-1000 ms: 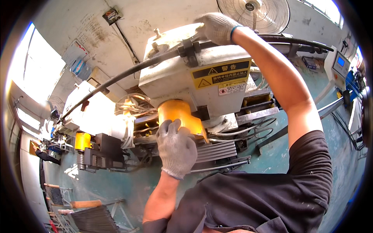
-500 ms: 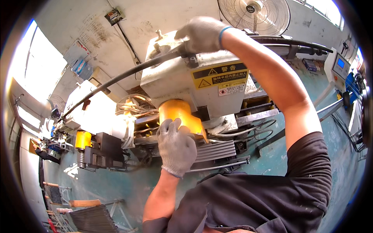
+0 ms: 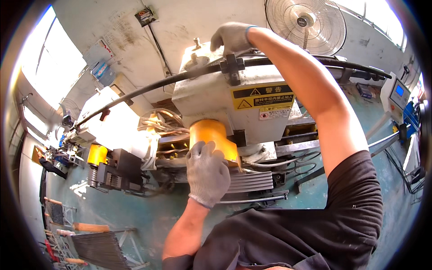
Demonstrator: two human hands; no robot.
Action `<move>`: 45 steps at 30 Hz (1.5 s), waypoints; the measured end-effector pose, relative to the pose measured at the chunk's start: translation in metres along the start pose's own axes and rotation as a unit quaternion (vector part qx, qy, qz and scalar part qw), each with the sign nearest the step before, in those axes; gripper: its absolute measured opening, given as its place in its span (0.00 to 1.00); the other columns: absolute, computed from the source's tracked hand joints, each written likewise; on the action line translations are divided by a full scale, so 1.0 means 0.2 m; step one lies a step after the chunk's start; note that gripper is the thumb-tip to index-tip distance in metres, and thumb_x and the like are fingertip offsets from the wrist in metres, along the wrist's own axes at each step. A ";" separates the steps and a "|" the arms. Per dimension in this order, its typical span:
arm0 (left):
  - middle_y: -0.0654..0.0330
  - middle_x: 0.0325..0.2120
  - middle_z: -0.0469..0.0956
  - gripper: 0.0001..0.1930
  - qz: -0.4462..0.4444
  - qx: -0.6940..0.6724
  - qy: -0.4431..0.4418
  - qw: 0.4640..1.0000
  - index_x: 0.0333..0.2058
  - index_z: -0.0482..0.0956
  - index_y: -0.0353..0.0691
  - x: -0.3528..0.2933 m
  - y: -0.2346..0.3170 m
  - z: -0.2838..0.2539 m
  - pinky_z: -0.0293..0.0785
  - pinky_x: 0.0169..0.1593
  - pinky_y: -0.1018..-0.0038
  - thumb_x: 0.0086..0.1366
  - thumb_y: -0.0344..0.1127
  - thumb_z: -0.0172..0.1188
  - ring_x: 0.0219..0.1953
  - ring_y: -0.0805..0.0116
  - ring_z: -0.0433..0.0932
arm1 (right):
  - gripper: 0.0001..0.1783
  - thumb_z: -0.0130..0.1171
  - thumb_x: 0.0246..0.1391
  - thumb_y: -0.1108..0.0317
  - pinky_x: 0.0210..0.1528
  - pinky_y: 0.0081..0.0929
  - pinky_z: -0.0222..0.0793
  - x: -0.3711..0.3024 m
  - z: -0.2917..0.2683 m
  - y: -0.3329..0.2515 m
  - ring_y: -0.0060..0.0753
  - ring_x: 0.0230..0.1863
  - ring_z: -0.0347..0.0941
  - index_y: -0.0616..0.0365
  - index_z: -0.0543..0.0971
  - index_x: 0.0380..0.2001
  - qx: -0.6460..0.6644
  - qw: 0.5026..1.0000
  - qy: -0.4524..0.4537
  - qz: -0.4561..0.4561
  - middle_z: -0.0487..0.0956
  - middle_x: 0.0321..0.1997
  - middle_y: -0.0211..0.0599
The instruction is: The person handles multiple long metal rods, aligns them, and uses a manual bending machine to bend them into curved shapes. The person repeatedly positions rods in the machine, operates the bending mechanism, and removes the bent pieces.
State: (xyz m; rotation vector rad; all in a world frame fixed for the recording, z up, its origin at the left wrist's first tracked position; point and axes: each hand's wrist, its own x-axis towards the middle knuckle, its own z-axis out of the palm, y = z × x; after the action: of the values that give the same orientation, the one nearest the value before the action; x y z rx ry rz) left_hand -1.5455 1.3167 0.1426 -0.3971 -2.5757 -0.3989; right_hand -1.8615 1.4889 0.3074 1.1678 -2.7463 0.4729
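My left hand [image 3: 208, 173], in a pale grey knit glove, is at the front of a yellow cylindrical machine part [image 3: 208, 131]. Its fingers are curled against the lower side, and whatever lies under them is hidden. High up, my right hand [image 3: 233, 38], gloved alike, reaches over the top of the whitish machine housing [image 3: 202, 96]. The fingers bend downward behind a dark ribbed hose [image 3: 175, 77] and its black clamp block [image 3: 232, 69]. Anything inside that grip is out of sight. Yellow and black warning labels [image 3: 262, 96] mark the housing's front.
A large round fan [image 3: 306, 27] stands behind at the right. Grey ribbed slats [image 3: 249, 182] and cables lie below the housing. At far left is another yellow-topped unit [image 3: 96, 155]; racks with dark rods [image 3: 99, 249] stand lower left. A control panel [image 3: 398, 92] is at right.
The camera view has shifted, so the machine sits slightly lower and to the right. My right hand, blurred before, is now sharper and behind the clamp. My left hand stays at the yellow part.
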 end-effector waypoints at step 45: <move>0.56 0.27 0.72 0.04 0.114 -0.045 0.130 0.984 0.21 0.72 0.41 -0.08 -0.10 0.03 0.69 0.45 0.52 0.45 0.25 0.57 0.40 0.48 0.72 | 0.24 0.59 0.69 0.50 0.18 0.20 0.52 -0.50 -0.26 -0.92 0.15 0.16 0.59 0.53 0.74 0.23 0.431 0.758 0.486 -0.054 0.64 0.17 0.18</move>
State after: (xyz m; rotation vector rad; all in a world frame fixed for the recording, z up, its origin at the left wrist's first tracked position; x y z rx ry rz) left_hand -1.5409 1.2975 0.1248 -0.6216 -2.2365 -0.4534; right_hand -1.6599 1.4535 0.3765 0.7620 -1.4937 1.8172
